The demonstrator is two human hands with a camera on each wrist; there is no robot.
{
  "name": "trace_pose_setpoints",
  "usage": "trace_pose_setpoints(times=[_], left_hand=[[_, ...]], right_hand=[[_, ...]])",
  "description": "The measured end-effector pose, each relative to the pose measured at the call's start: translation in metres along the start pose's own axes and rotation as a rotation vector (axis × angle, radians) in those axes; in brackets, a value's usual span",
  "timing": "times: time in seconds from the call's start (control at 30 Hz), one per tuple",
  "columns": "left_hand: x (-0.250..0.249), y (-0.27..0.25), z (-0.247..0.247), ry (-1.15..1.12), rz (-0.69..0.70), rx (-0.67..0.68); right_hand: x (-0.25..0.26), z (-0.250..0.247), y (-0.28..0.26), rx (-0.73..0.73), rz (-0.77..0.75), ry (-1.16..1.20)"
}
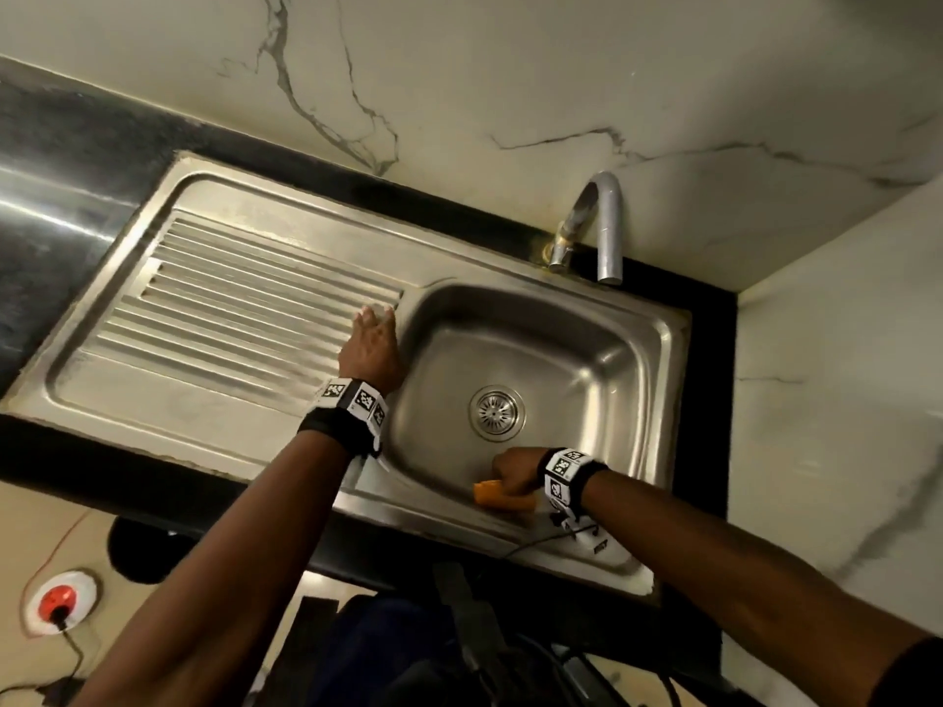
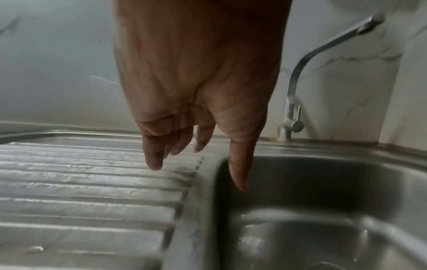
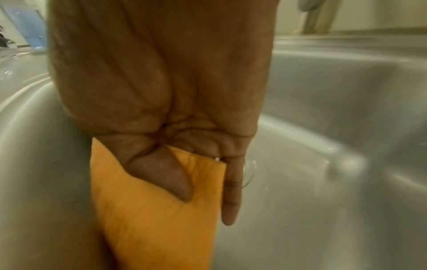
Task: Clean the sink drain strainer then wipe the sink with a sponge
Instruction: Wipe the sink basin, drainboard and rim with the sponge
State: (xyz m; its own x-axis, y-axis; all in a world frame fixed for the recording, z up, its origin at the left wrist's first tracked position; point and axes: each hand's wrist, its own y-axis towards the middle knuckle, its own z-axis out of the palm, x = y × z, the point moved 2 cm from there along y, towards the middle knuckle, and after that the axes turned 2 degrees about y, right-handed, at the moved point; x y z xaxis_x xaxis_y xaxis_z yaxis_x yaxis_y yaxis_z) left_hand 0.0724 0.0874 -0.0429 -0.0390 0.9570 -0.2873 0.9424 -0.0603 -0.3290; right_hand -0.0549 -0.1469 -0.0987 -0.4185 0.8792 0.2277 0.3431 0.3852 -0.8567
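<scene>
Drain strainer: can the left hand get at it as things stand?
Probably yes. The left hand is empty on the drainboard beside the basin; the drain strainer lies uncovered. The right hand and sponge sit nearer the front wall.

Both hands reach forward – left hand open-fingered, right hand curled tight

curved faucet, marble wall, red socket

Home kitchen, steel sink with drainboard, tap, marble-look wall
</scene>
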Motion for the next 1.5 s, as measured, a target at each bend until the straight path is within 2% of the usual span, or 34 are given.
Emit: trace_pose_setpoints(times=[0.03, 0.1, 0.17, 0.2, 0.27, 0.33, 0.4, 0.5, 0.57, 0.73, 0.87, 0.93, 1.0, 1.07, 1.13, 1.23, 1.27, 1.37, 1.43, 1.5], left_hand=[[0.004, 0.005, 0.002, 0.02, -0.024, 0.018], [0.009, 0.01, 0.012, 0.043, -0.037, 0.039], [0.013, 0.009, 0.02, 0.053, -0.009, 0.009], [0.015, 0.01, 0.021, 0.054, 0.002, -0.008], [0.018, 0.011, 0.021, 0.049, 0.002, -0.007], [0.019, 0.014, 0.019, 0.04, -0.004, 0.008], [0.021, 0.014, 0.018, 0.033, -0.019, 0.009], [0.02, 0.012, 0.019, 0.009, -0.037, -0.006], [0.02, 0.012, 0.019, 0.0, -0.044, -0.013], [0.021, 0.013, 0.018, 0.003, -0.036, 0.008], [0.021, 0.011, 0.016, 0.013, -0.042, 0.01], [0.019, 0.011, 0.017, 0.009, -0.04, 0.011], [0.017, 0.012, 0.017, 0.009, -0.041, 0.002], [0.018, 0.012, 0.018, 0.009, -0.05, 0.003], [0.017, 0.012, 0.019, 0.02, -0.054, 0.009], [0.015, 0.012, 0.019, 0.043, -0.056, 0.016], [0.015, 0.012, 0.019, 0.041, -0.056, 0.016], [0.016, 0.013, 0.018, 0.031, -0.059, 0.016], [0.017, 0.012, 0.019, 0.028, -0.054, 0.011], [0.018, 0.011, 0.019, 0.023, -0.058, 0.003]], right_hand=[[-0.011, -0.006, -0.009, -0.03, 0.023, -0.042], [-0.042, -0.023, -0.03, -0.196, 0.097, -0.091], [-0.082, -0.042, -0.048, -0.349, 0.156, -0.199], [-0.1, -0.053, -0.056, -0.377, 0.178, -0.26], [-0.139, -0.07, -0.067, -0.39, 0.191, -0.347], [-0.171, -0.081, -0.074, -0.371, 0.122, -0.436], [-0.196, -0.075, -0.076, -0.358, 0.044, -0.496], [-0.233, -0.042, -0.069, -0.376, 0.003, -0.609], [-0.228, -0.027, -0.071, -0.406, 0.011, -0.524], [-0.162, 0.016, -0.085, -0.072, 0.149, -0.122], [-0.097, 0.058, -0.091, 0.111, 0.1, -0.089], [-0.08, 0.057, -0.093, 0.172, 0.085, 0.001], [-0.081, 0.042, -0.09, 0.215, 0.039, 0.249], [-0.099, 0.022, -0.085, 0.156, 0.03, 0.396], [-0.122, -0.005, -0.078, 0.006, 0.07, 0.284], [-0.152, -0.047, -0.066, -0.244, 0.113, -0.115], [-0.16, -0.058, -0.061, -0.276, 0.097, -0.282], [-0.191, -0.066, -0.057, -0.21, 0.026, -0.64], [-0.204, -0.056, -0.068, -0.187, 0.014, -0.721], [-0.223, -0.037, -0.073, -0.28, -0.004, -0.682]])
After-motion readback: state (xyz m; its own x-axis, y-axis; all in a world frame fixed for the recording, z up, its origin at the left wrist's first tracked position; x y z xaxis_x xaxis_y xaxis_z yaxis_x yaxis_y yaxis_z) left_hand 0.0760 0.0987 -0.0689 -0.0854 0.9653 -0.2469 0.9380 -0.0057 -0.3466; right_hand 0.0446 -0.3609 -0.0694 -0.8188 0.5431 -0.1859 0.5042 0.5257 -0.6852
